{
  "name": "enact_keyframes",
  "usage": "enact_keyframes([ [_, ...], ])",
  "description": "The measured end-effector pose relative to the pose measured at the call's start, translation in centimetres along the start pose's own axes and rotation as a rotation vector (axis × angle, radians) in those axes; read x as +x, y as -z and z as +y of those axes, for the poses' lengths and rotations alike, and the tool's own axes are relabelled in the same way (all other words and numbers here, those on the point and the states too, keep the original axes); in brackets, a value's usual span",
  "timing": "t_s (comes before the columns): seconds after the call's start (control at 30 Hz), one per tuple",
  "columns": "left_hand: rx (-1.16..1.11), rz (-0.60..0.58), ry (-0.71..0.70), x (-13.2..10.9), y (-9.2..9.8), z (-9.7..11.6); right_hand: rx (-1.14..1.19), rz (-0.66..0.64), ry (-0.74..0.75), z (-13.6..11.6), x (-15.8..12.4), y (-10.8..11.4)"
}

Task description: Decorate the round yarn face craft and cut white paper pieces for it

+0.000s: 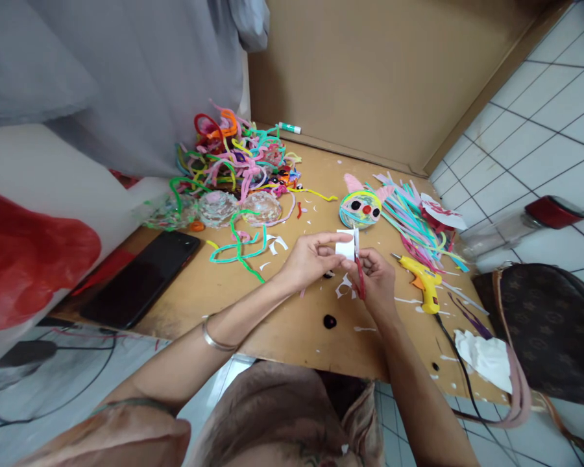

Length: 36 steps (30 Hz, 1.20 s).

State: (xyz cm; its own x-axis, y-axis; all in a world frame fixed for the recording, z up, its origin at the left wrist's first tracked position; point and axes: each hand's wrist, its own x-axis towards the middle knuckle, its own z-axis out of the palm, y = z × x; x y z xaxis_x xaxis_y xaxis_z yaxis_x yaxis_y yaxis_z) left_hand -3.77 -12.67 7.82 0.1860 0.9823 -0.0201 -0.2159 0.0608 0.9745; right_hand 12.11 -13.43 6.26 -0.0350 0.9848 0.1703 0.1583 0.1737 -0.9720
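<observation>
A small piece of white paper [344, 246] is pinched between the thumb and fingers of my left hand [316, 254]. My right hand [376, 275] grips red-handled scissors [360, 275], whose blades point away from me along the paper's right edge. Just beyond my hands sits a round craft head [360, 207] with pink ears, black eyes and a red nose. White paper offcuts [345, 287] lie under and beside my hands. A black round piece [329, 321] rests on the table nearer to me.
Colourful pipe cleaners [238, 152] are heaped at the back left, with more in a bundle [409, 214] at right. A yellow glue gun [423, 282] lies right of my hands, its cord trailing forward. A black phone [143, 279], a brown handbag [540, 324] and a glue stick [290, 128] are around.
</observation>
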Motion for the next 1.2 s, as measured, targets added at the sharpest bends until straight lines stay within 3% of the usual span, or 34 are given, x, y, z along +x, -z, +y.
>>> enact_keyframes([
  [0.27,-0.032,0.004,0.022,0.2,0.2,0.0,0.135,0.104,-0.017,0.2,0.7,0.9],
  [0.37,-0.056,-0.001,0.022,0.2,0.2,0.0,0.230,0.079,-0.022,0.5,1.0,1.2],
  [0.63,-0.025,-0.021,0.031,0.2,0.3,-0.6,0.264,0.064,-0.143,0.0,0.5,0.1],
  [0.97,0.051,-0.067,0.124,-0.4,-0.3,-0.4,0.329,0.150,-0.144,-0.1,0.4,0.0],
  [1.2,-0.056,-0.082,0.023,0.2,-0.2,-1.3,0.359,0.157,-0.150,-0.2,0.5,0.0],
])
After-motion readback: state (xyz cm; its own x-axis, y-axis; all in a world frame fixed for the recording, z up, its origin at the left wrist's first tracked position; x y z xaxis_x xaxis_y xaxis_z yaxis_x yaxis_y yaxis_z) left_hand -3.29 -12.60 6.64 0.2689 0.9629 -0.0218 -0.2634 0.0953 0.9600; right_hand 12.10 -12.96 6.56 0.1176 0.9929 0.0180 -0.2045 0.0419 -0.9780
